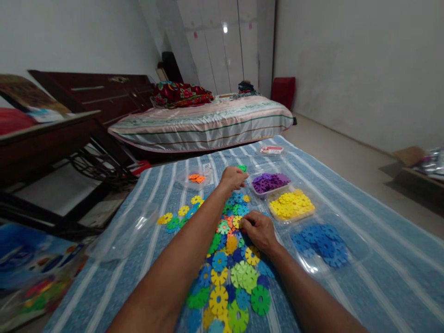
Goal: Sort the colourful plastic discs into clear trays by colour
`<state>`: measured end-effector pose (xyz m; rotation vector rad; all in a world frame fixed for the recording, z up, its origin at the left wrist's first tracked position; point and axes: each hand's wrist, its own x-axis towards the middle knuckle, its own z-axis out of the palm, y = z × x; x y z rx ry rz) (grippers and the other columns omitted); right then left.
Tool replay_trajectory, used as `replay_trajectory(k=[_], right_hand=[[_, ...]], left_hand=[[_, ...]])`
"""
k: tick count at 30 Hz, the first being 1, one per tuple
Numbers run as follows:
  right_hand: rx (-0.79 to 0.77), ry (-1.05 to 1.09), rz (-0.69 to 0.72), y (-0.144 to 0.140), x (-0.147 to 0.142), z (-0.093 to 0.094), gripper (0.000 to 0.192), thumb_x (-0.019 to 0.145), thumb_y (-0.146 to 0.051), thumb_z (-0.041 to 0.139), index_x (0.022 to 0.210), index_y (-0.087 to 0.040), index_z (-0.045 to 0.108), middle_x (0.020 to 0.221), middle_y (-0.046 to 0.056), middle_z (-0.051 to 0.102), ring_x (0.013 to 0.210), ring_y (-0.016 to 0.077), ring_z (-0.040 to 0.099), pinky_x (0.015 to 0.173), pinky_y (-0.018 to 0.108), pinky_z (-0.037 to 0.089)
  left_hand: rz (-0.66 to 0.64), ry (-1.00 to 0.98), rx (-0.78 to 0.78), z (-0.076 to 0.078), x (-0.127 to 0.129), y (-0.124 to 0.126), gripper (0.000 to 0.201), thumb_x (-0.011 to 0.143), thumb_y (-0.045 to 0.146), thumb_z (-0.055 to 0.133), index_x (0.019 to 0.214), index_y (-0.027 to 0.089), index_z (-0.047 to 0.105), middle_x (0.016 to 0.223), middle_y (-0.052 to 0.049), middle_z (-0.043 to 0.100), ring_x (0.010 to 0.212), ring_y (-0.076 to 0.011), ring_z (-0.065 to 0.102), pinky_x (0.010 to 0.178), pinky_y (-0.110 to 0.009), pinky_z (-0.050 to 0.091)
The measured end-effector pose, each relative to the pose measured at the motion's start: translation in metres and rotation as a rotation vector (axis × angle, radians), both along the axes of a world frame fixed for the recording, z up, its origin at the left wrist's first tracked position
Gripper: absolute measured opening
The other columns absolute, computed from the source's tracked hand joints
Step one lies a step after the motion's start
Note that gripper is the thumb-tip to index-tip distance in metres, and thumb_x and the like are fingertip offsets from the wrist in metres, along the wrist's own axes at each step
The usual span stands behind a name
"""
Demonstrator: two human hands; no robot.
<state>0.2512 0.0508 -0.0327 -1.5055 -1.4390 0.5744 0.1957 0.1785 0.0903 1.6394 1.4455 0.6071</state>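
Observation:
A long heap of notched plastic snowflake discs [219, 261] in yellow, green, blue and orange spreads over the striped cloth. My right hand [260, 230] rests at the heap's right edge, finger and thumb pinched at a yellow disc [237, 222]. Stretched past the far end of the heap, my left hand [233, 178] has its fingers bent and slightly apart, with nothing visible between them. Some green discs [242, 168] lie just beyond it. To its right stands a clear tub of purple discs [269, 182].
Nearer on the right are tubs of yellow discs [292, 204] and blue discs [321, 244]. Orange discs [196, 178] sit in a clear container at the far left. An upturned-looking clear plastic box [123, 231] lies at the left edge. A bed [208, 122] stands beyond the table.

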Motion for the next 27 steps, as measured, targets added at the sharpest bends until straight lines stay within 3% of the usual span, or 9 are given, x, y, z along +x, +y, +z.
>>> replay_trajectory(k=[5,8,12,15,19,27], right_hand=[[-0.002,-0.001,-0.008,-0.001,0.001,-0.001,0.021,0.082,-0.025,0.053,0.069,-0.021,0.07,0.073,0.0,0.065,0.071,0.0138,0.06,0.068,0.024,0.041],[0.0,-0.003,-0.001,-0.003,0.002,-0.001,0.022,0.082,-0.026,0.053,0.069,-0.021,0.069,0.073,0.0,0.065,0.071,0.0137,0.06,0.068,0.024,0.041],[-0.012,-0.018,0.011,-0.004,0.002,0.0,0.024,0.083,-0.03,0.051,0.069,-0.021,0.068,0.072,0.0,0.065,0.069,0.0138,0.059,0.066,0.024,0.04],[-0.011,-0.016,0.012,-0.005,0.003,0.0,0.026,0.083,-0.032,0.051,0.068,-0.02,0.068,0.071,0.001,0.065,0.068,0.0143,0.059,0.065,0.025,0.04],[-0.005,-0.001,0.018,-0.006,0.004,-0.002,0.026,0.083,-0.033,0.05,0.069,-0.02,0.068,0.072,0.001,0.065,0.07,0.0152,0.059,0.066,0.026,0.041],[-0.013,0.04,0.008,-0.009,0.004,-0.003,0.028,0.082,-0.037,0.051,0.068,-0.02,0.068,0.069,0.001,0.064,0.066,0.0165,0.059,0.064,0.028,0.041]], left_hand=[[-0.044,0.063,0.048,-0.018,-0.059,-0.009,0.012,0.074,0.025,0.06,0.076,0.013,0.062,0.07,-0.002,0.066,0.056,-0.0116,0.062,0.05,-0.02,0.042],[-0.089,0.243,0.224,-0.035,-0.088,-0.021,0.015,0.073,0.027,0.058,0.073,0.014,0.065,0.063,0.0,0.063,0.064,-0.0157,0.064,0.058,-0.023,0.046],[-0.245,0.493,0.453,-0.056,-0.115,-0.049,0.018,0.077,0.026,0.056,0.084,0.017,0.069,0.089,-0.005,0.07,0.092,-0.0212,0.064,0.085,-0.032,0.048],[-0.34,0.592,0.536,-0.067,-0.131,-0.073,0.018,0.079,0.028,0.06,0.093,0.019,0.069,0.116,-0.011,0.066,0.112,-0.0254,0.058,0.099,-0.039,0.043],[-0.357,0.59,0.593,-0.08,-0.155,-0.095,0.025,0.085,0.035,0.058,0.1,0.018,0.067,0.131,-0.015,0.058,0.125,-0.0285,0.05,0.108,-0.045,0.038],[-0.326,0.481,0.788,-0.097,-0.192,-0.12,0.017,0.085,0.031,0.059,0.095,0.018,0.066,0.126,-0.015,0.061,0.123,-0.0308,0.053,0.105,-0.053,0.042]])
